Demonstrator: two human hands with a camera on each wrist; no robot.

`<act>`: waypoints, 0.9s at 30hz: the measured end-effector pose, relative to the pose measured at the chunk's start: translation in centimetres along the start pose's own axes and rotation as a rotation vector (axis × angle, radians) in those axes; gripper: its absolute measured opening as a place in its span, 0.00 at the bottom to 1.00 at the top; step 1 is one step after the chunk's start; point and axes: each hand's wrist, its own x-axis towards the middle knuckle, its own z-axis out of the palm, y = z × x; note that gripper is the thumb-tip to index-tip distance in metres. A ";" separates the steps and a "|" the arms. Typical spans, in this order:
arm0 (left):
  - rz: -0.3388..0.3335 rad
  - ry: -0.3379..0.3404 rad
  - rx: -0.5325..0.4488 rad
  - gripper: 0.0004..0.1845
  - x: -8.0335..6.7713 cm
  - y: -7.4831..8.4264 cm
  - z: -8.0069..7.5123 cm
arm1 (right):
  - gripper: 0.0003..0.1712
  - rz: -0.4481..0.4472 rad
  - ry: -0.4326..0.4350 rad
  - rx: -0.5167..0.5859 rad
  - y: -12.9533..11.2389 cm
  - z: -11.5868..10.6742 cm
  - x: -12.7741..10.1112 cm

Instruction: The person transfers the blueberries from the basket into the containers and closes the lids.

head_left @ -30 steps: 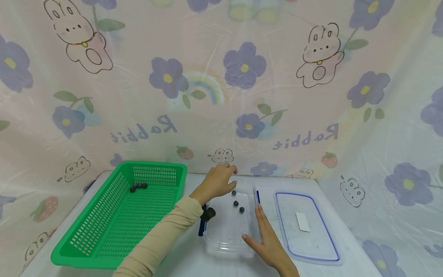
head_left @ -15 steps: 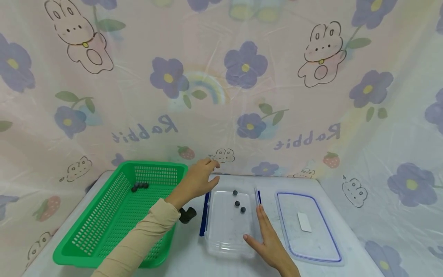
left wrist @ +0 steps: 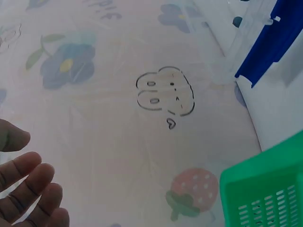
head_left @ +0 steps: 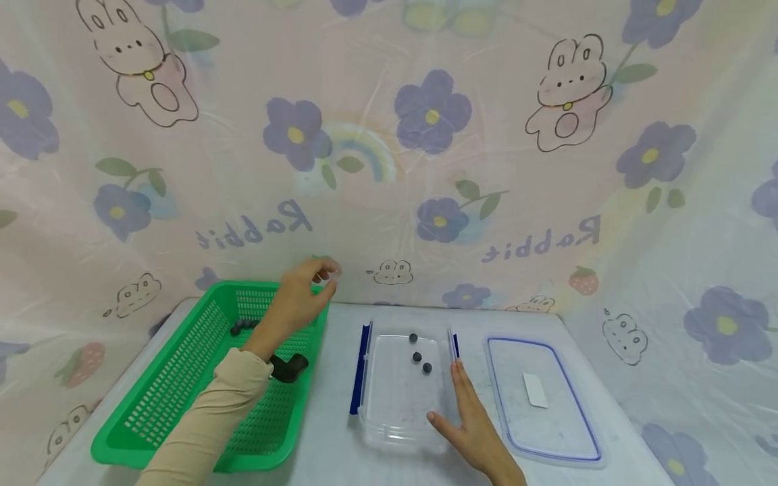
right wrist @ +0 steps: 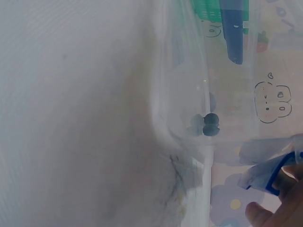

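My left hand [head_left: 298,297] is raised over the back right corner of the green basket [head_left: 112,439]. In the left wrist view its fingers [left wrist: 40,177] are loosely bent with the thumb apart, and nothing shows between them. My right hand [head_left: 477,432] lies along the right side of a clear plastic container [head_left: 395,412], fingers straight, fingertips at its blue-edged side latch [head_left: 454,345]. Several small dark blueberries [head_left: 417,356] lie in the container, towards its back. More blueberries [head_left: 237,329] sit in the basket's far left corner, partly hidden by my left arm.
A clear lid with a blue seal [head_left: 562,364] lies flat to the right of the container, bearing a white label [head_left: 535,390]. The container's left blue latch [head_left: 360,371] stands out towards the basket. A patterned cloth [head_left: 365,202] hangs behind the white table.
My left hand has moved left from above the container to above the basket's edge. The right hand stays beside the container. The blueberries have not shifted.
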 end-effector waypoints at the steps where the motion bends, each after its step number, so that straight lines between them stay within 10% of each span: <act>1: -0.003 0.017 -0.013 0.09 0.0 -0.3 -0.2 | 0.54 -0.002 0.003 -0.005 0.0 0.0 0.0; 16: -0.284 0.121 -0.142 0.16 -1.5 -4.1 -5.2 | 0.54 -0.002 -0.018 0.011 0.0 -0.3 0.1; 27: -0.480 0.132 -0.349 0.24 -2.7 -7.1 -6.1 | 0.57 0.018 -0.033 -0.089 -0.6 -0.7 0.2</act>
